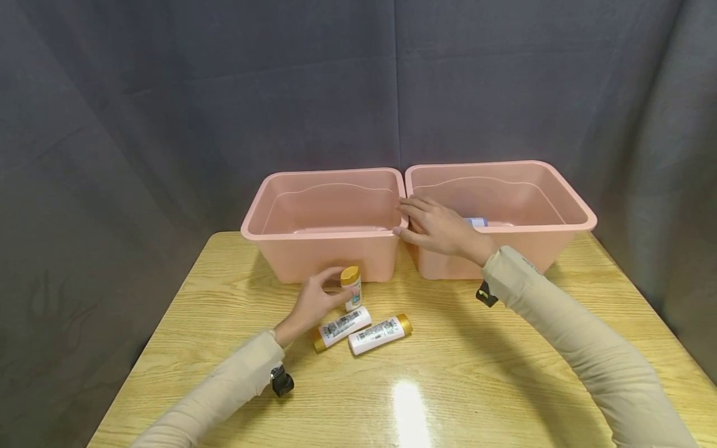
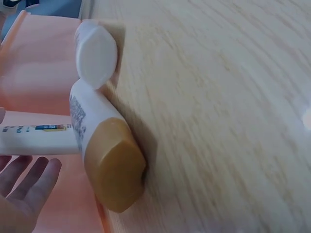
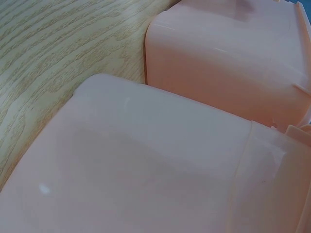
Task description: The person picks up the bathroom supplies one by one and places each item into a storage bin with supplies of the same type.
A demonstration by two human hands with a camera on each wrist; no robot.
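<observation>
Upright bottle (image 1: pixel 351 287) at left hand (image 1: pixel 313 305) fingertips, right hand (image 1: pixel 435 225) on bins

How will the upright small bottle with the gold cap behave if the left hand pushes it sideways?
The upright bottle looks narrow and tall for its base, so it would probably tip rather than slide. Once down, its rounded body may roll like the two lying bottles on the smooth wooden table. It seems small and hard plastic, so likely light and stiff.
</observation>
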